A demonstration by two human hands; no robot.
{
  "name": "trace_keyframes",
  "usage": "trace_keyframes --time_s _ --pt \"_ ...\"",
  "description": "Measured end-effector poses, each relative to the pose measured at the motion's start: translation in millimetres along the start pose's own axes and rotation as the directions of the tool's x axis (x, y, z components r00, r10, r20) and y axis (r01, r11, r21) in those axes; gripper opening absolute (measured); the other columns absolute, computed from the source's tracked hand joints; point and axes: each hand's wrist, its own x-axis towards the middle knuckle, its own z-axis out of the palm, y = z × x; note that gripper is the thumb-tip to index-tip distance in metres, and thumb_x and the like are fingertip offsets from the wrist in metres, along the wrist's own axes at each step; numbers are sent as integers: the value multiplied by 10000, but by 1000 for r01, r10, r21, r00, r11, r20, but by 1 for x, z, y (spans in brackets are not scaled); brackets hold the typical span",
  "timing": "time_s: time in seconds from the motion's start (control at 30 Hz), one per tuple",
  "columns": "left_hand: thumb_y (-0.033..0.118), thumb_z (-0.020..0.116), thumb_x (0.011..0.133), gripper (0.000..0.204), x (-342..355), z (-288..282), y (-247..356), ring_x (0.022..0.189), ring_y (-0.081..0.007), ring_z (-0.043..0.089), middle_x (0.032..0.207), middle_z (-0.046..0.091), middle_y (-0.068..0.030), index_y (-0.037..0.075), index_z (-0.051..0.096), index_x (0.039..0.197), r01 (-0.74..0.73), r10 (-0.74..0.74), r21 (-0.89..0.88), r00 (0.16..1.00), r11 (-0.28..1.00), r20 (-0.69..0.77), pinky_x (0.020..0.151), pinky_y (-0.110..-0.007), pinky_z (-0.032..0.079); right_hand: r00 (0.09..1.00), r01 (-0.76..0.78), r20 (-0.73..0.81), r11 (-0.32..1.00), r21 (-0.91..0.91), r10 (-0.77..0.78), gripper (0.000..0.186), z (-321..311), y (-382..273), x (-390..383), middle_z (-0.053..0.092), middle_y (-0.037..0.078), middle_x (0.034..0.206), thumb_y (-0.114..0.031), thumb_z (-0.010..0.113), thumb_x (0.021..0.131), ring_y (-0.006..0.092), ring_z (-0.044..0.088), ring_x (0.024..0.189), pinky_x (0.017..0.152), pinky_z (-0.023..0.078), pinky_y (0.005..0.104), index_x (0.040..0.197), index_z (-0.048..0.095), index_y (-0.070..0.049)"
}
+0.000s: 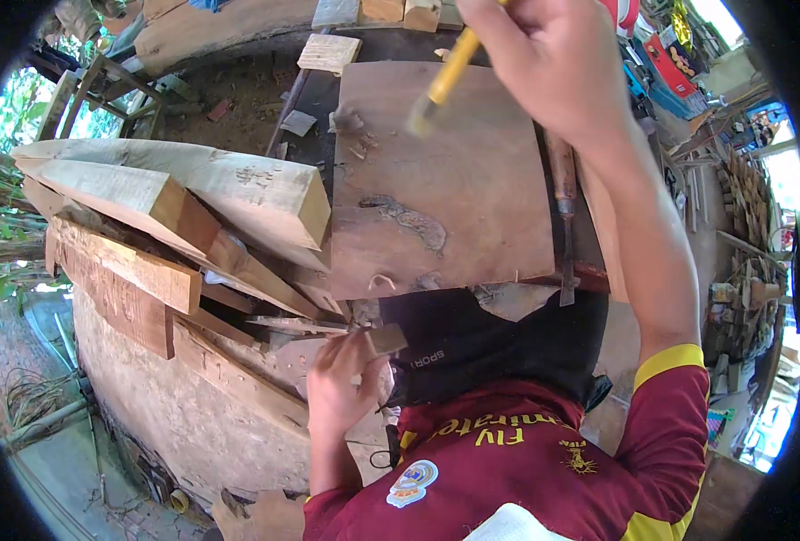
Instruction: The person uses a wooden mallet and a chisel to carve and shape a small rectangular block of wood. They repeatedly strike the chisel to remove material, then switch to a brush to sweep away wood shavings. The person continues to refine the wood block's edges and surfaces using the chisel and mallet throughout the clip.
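Nearest: maroon shirt (pixel 508 469) w/ yellow trim, then blk shorts (pixel 508 347). L hand (pixel 339 371) just L of shorts, fingers clamped on small brownish block (pixel 386 341), held just off near L corner of brown board (pixel 499 225). R hand (pixel 558 68) up over far R part of board, closed round yellow-handled tool (pixel 454 72); tip blurred, can't tell kind or if it touches. Board approx. square, lies flat on dark desk (pixel 321 86) w/ near edge by shorts; dark curvy patch (pixel 413 223) abt mid-board, shavings (pixel 353 122) nr its L edge. Chisel (pixel 561 171) w/ wooden handle just R of board, blade end twd person. L side: timber stack (pixel 265 194), several cut ends twd board. Beyond board: pale wood block (pixel 329 53), a few more blocks next to it. Far R: red tray (pixel 673 68). Far L: wooden frame (pixel 102 95), greenery (pixel 21 108) behind.
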Motion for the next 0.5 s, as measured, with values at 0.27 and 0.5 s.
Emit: trace_keyframes --time_s 0.27,0.5 --pt "171 758 779 416 -17 4 -24 854 -402 661 952 663 -241 -55 627 1103 168 -168 2 986 986 11 735 -416 526 941 -161 310 985 59 135 231 42 -11 22 563 52 520 -105 570 902 123 592 462 431 410 269 705 479 -26" --pt "140 775 755 394 -23 2 -18 873 -379 673 962 674 -222 -27 647 1087 214 -213 -69 977 974 26 748 -395 528 922 385 -118 911 148 -370 243 73 -21 41 554 43 549 -92 577 949 91 586 464 387 401 245 720 513 -42"
